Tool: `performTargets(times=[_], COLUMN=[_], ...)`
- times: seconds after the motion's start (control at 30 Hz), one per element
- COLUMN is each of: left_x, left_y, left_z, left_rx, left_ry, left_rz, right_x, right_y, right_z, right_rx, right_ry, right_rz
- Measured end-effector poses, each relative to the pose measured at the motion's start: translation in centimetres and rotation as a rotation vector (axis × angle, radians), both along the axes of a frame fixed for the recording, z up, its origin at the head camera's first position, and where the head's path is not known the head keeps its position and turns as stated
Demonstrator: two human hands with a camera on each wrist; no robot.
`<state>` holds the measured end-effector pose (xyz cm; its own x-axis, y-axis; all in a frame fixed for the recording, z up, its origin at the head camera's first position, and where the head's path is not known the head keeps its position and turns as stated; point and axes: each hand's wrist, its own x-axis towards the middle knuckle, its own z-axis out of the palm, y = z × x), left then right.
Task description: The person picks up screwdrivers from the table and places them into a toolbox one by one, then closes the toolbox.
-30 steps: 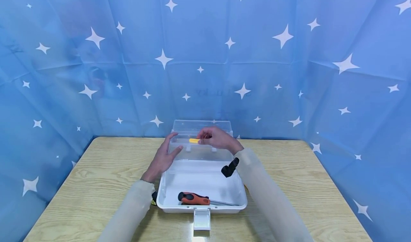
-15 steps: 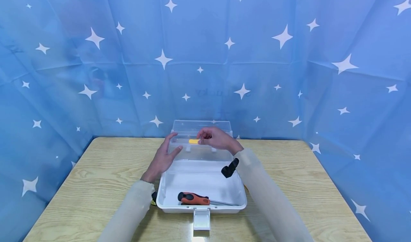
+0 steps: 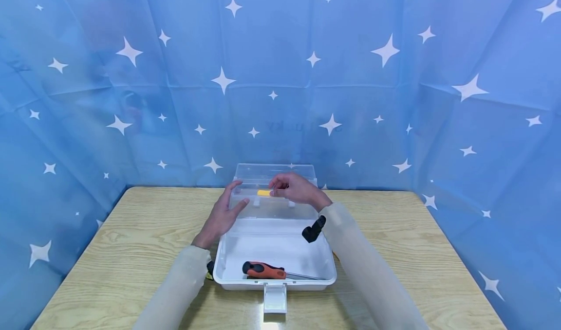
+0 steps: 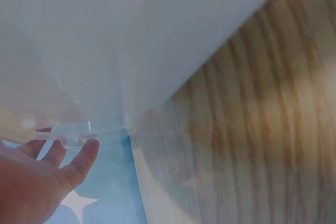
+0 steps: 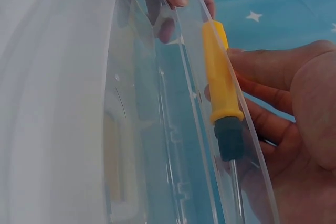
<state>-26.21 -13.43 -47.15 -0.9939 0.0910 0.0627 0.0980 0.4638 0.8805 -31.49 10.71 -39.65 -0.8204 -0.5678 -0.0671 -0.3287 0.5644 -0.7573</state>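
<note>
A white toolbox [image 3: 276,252] stands with its clear lid [image 3: 276,171] raised at the back. My left hand [image 3: 222,215] holds the lid's left side, thumb in front and fingers at the edge; the left wrist view shows this hand [image 4: 47,179] at the clear plastic. My right hand [image 3: 295,190] pinches a small screwdriver with a yellow handle [image 3: 264,192] at the lid. In the right wrist view, the screwdriver [image 5: 219,77] shows its dark collar and metal shaft, partly seen through a clear wall. An orange-and-black screwdriver [image 3: 265,270] lies along the box's front inside.
A white latch [image 3: 275,298] hangs from the box's front onto the wooden table [image 3: 153,242]. A yellow-and-black thing [image 3: 210,275] peeks out beside the box's left side. A blue star-patterned curtain [image 3: 280,77] surrounds the table's back and sides.
The yellow-handled screwdriver has shifted very slightly left in my right hand. Both hands and the toolbox otherwise stay in place.
</note>
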Motion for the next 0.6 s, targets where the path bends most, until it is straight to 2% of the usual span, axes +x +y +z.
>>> performTargets(times=[0.6], left_x=[-0.11], left_y=[-0.07], left_z=[-0.24], left_rx=[0.006], left_ry=[0.012], left_rz=[-0.002], right_x=[0.0], right_y=[0.28], right_z=[0.08], right_rx=[-0.004], right_ry=[0.006], right_rz=[0.02])
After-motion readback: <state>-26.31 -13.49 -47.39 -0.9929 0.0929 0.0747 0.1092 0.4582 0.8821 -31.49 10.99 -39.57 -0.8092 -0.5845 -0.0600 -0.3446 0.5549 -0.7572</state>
